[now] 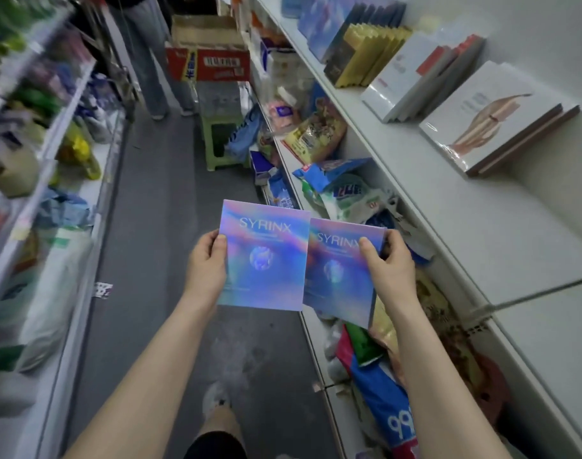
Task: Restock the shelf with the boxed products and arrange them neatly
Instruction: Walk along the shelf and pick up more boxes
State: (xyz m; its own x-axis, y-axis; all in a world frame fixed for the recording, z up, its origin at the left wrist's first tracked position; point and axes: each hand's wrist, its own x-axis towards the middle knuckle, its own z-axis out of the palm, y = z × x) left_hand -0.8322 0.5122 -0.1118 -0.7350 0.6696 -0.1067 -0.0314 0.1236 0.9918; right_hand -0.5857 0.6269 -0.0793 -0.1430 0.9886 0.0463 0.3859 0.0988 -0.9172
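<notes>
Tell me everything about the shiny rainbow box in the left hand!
The shiny box is flat, thin and rectangular, with a glossy front that shimmers blue, purple and pink. White letters near the top spell SYRINX, and a round sparkly emblem sits in the middle. It looks like coated card. It is held over the aisle floor, front facing the camera. The left hand holds its left edge, thumb on the front. Its right edge meets the matching box.

The left box (263, 256) and the right box (341, 270), 2 alike, shimmer in swirled blue, purple and pink, each with white lettering and a pale round emblem. White shelf (448, 207) with yellow boxes (369, 51). Red carton (210, 66), green stool (221, 140), grey floor (157, 226).
</notes>
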